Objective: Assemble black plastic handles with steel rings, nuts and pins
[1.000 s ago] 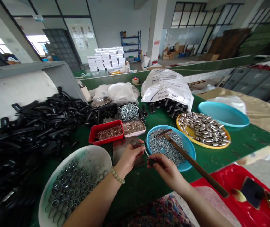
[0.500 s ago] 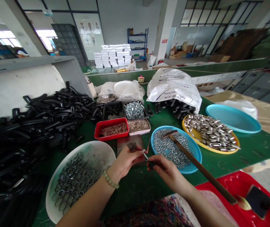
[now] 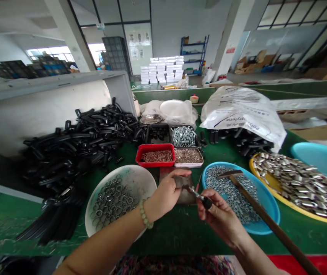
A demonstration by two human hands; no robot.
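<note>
Above a flat metal plate [image 3: 184, 196] on the green table, my left hand [image 3: 167, 191] is closed around a dark piece, mostly hidden by the fingers. Just to the right, my right hand [image 3: 217, 214] pinches a small black part [image 3: 207, 203]. A thin shiny metal rod [image 3: 195, 192] spans the gap between the two hands. A white bowl of metal rings [image 3: 148, 179] is left of my left hand. A blue tray of small nuts [image 3: 275, 210], with a hammer [image 3: 249, 198] lying across it, is right of my right hand.
Black curved parts [image 3: 94, 133] are heaped on the left. Behind the plate stand a red box [image 3: 154, 165] of thin pins, a white box [image 3: 189, 165] of small pieces and a black box of screws [image 3: 184, 136]. A yellow tray [image 3: 289, 204] of metal sleeves is at right.
The view has turned left, shifting the scene rightward. My hands are farther apart, and more of the rod and the black part shows between them.
</note>
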